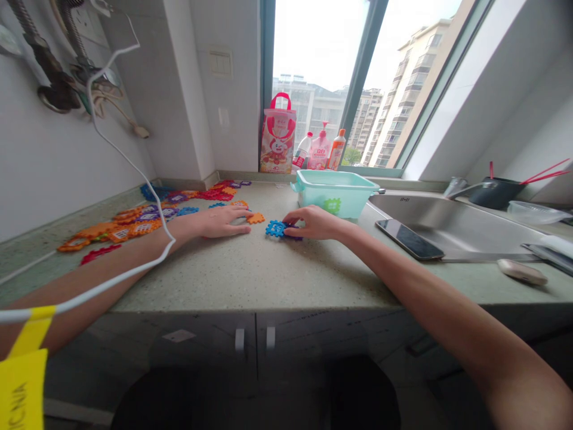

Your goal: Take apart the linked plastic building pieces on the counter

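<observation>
**Flat gear-edged plastic pieces between two hands on the worktop**

The left hand (219, 221) lies palm-down on the speckled grey-green stone worktop (250, 276), fingers apart and empty, tips just beside a small orange plastic gear-edged piece (255, 218). The right hand (313, 222) curves over a blue plastic gear-edged piece (276, 229), fingers together and touching it. A dark purple plastic piece (293, 237) lies partly under the blue one. Whether the right hand pinches cannot be told; the thumb is hidden.

A loose spread of orange, purple, red and blue plastic pieces (147, 218) covers the left of the worktop. Far: a pale teal plastic tub (333, 203). Right: a stainless-steel sink (465, 224), with a black smartphone (408, 239) at its edge.

Handling note: these pieces look thin and light. Steady fingertip pressure from above, with edges squared first, should limit sliding.
</observation>
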`<state>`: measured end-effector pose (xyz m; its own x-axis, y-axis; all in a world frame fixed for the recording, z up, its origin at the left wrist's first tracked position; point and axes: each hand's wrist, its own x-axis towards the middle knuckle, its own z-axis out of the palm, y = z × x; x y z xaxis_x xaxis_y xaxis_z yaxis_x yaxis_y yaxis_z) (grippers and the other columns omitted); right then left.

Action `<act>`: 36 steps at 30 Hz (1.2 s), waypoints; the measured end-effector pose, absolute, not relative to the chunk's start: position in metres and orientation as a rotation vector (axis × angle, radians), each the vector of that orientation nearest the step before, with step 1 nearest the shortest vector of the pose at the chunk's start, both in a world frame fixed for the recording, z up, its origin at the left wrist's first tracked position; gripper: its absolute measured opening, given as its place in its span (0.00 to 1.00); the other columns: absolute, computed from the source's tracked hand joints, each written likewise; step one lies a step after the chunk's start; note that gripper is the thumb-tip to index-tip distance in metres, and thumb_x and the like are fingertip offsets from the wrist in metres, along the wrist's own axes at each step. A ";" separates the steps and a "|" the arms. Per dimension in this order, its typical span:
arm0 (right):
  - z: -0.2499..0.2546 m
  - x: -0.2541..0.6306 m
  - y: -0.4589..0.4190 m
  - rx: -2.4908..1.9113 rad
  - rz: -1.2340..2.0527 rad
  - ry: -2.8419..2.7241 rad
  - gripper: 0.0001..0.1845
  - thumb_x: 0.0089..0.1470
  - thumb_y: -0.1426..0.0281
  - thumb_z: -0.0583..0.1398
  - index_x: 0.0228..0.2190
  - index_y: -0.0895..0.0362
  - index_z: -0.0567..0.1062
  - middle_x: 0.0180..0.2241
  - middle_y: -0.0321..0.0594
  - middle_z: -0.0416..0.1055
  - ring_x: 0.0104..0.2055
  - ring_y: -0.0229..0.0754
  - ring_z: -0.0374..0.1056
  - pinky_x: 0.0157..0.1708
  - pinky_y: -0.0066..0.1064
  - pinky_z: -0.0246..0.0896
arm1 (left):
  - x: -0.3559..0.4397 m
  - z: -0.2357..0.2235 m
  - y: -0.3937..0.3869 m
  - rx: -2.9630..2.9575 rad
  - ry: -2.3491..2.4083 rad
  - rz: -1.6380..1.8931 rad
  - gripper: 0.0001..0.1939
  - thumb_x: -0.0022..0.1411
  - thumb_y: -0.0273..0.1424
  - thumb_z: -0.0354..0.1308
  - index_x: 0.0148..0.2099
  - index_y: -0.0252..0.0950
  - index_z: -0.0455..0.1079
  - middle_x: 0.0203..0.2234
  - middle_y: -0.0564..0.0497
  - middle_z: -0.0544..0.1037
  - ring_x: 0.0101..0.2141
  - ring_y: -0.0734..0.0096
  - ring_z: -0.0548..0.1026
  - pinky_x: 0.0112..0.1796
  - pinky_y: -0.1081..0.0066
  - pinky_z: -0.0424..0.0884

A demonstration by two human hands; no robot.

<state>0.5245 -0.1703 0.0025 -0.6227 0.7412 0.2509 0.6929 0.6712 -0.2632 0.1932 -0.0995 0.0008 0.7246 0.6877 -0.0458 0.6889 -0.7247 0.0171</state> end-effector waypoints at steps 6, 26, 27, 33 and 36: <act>0.002 0.525 -0.170 -1.127 0.205 -2.551 0.17 0.67 0.59 0.66 0.51 0.52 0.87 0.47 0.43 0.87 0.45 0.46 0.81 0.45 0.35 0.68 | 0.192 -0.001 -0.097 2.880 1.167 -0.060 0.49 0.74 0.66 0.43 0.81 0.38 0.59 0.79 0.41 0.58 0.77 0.52 0.56 0.75 0.55 0.50; 0.004 0.525 -0.170 -1.140 0.202 -2.584 0.16 0.68 0.59 0.65 0.50 0.53 0.87 0.47 0.42 0.87 0.45 0.45 0.81 0.45 0.34 0.68 | 0.192 0.001 -0.100 2.897 1.156 -0.056 0.48 0.75 0.64 0.44 0.81 0.35 0.59 0.79 0.39 0.59 0.76 0.52 0.58 0.74 0.57 0.52; 0.004 0.525 -0.170 -1.139 0.205 -2.584 0.16 0.68 0.59 0.65 0.50 0.53 0.87 0.46 0.42 0.87 0.44 0.45 0.81 0.45 0.34 0.68 | 0.192 0.001 -0.100 2.898 1.156 -0.059 0.48 0.75 0.64 0.44 0.81 0.35 0.59 0.79 0.39 0.59 0.76 0.52 0.58 0.74 0.57 0.52; 0.004 0.526 -0.170 -1.131 0.215 -2.585 0.17 0.68 0.59 0.65 0.50 0.54 0.87 0.47 0.43 0.87 0.44 0.46 0.80 0.45 0.35 0.68 | 0.192 0.000 -0.098 2.902 1.155 -0.058 0.48 0.75 0.64 0.43 0.81 0.35 0.59 0.79 0.39 0.58 0.76 0.51 0.58 0.74 0.57 0.52; 0.004 0.526 -0.170 -1.118 0.219 -2.588 0.17 0.68 0.59 0.64 0.50 0.55 0.87 0.46 0.44 0.87 0.44 0.46 0.80 0.45 0.35 0.68 | 0.191 -0.001 -0.097 2.901 1.151 -0.052 0.48 0.75 0.65 0.44 0.81 0.35 0.59 0.79 0.39 0.58 0.77 0.52 0.57 0.75 0.57 0.51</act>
